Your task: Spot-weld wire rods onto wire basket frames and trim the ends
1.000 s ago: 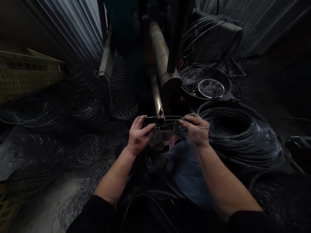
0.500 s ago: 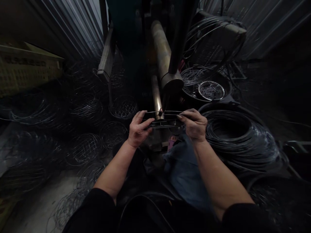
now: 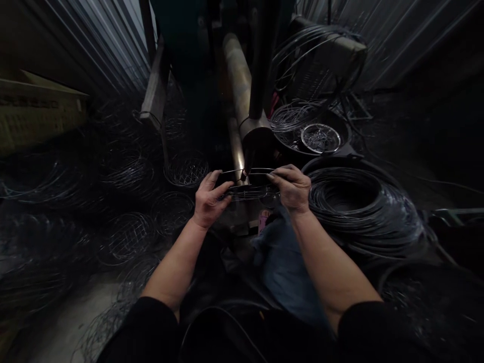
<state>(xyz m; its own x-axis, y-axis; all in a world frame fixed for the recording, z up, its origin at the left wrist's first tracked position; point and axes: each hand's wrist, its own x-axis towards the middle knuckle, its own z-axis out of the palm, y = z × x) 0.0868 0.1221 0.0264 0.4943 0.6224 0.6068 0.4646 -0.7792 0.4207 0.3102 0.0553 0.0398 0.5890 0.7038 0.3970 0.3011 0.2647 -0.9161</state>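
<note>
A thin round wire ring (image 3: 261,169) is held level between my two hands, in front of a machine with metal arms. My left hand (image 3: 209,202) pinches its left side, and my right hand (image 3: 293,189) grips its right side between thumb and fingers. At the ring's middle is the small coppery tip (image 3: 244,175) of the machine's upright rod, close to the end of the lower brass-coloured bar (image 3: 237,151). Just beneath the ring lies a round wire grid (image 3: 247,194); whether it is joined to the ring I cannot tell.
A large coil of wire (image 3: 348,191) lies at the right, in front of a tub with a small round basket (image 3: 320,138) of metal bits. Several round wire grids (image 3: 128,234) and bundles of wire rings cover the floor at left. The thick machine arm (image 3: 240,75) extends overhead.
The view has shifted slightly, so the surroundings appear a little further left. Both hands keep hold of the wire ring; the upright rod's tip still meets the ring's middle.
</note>
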